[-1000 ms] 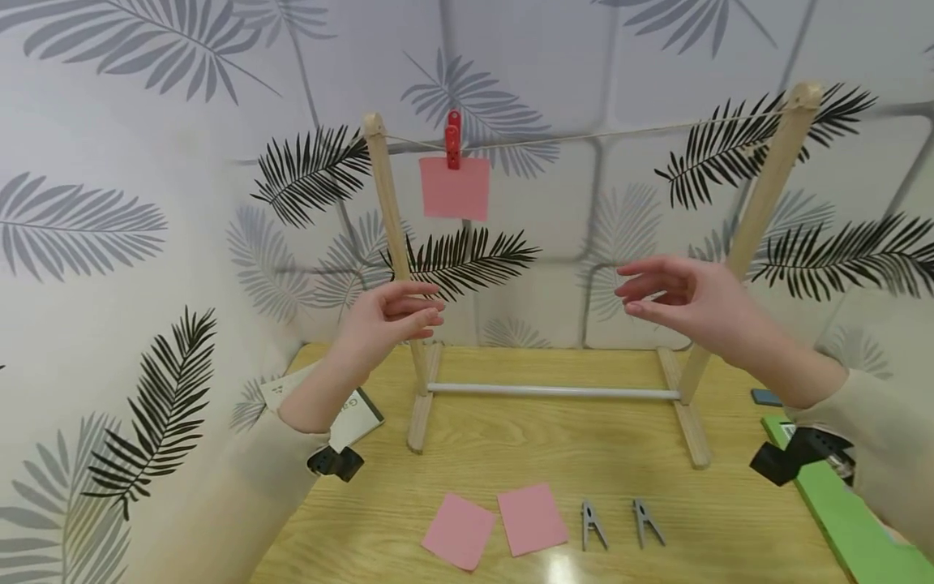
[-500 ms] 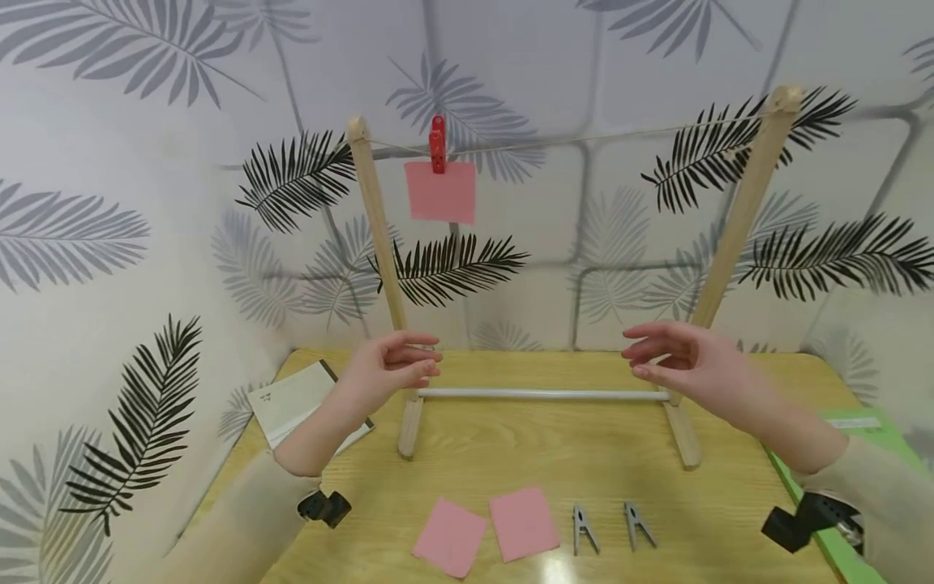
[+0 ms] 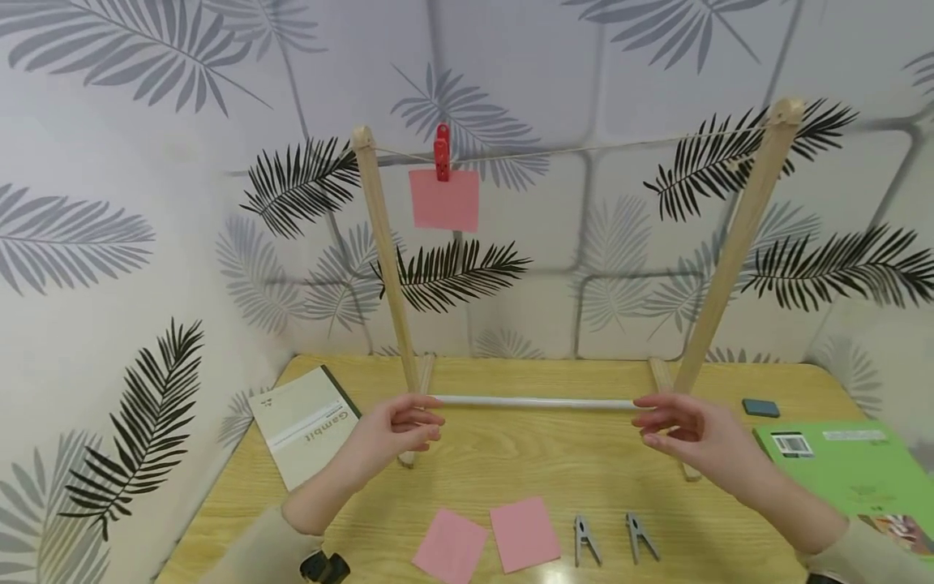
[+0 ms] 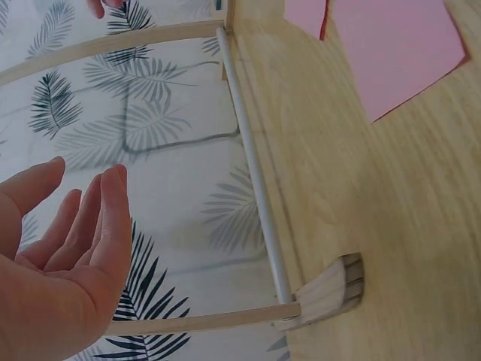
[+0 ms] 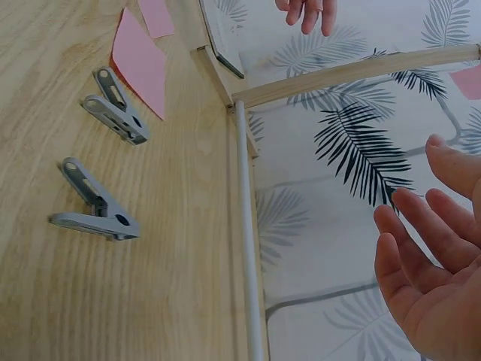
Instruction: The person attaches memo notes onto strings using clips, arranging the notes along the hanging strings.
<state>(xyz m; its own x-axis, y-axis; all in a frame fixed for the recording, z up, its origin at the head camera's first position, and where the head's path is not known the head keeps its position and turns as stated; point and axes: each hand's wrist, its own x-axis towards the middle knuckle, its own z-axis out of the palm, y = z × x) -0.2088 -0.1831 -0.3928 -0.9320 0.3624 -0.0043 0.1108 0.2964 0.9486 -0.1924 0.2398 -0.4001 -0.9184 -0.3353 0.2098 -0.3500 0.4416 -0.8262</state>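
Note:
Both hands hover over the table with loosely bent fingers and hold nothing. My left hand is near the left post of a wooden frame; my right hand is by the right post. From the string between the posts, a red clothespin holds a pink paper square. Below the hands, two pink sticky notes lie side by side on the wood-grain table. Two grey clothespins lie to their right. The wrist views also show bare palms.
A white rod joins the frame's feet. At the left lies a notebook marked "Gambit". A green pad or folder lies at the right, with a small blue-grey block behind it. The patterned wall stands behind the frame.
Both hands have come down from in front of the posts to lower over the table. The head view has shifted slightly. The hanging paper, notes and grey clothespins have stayed in place.

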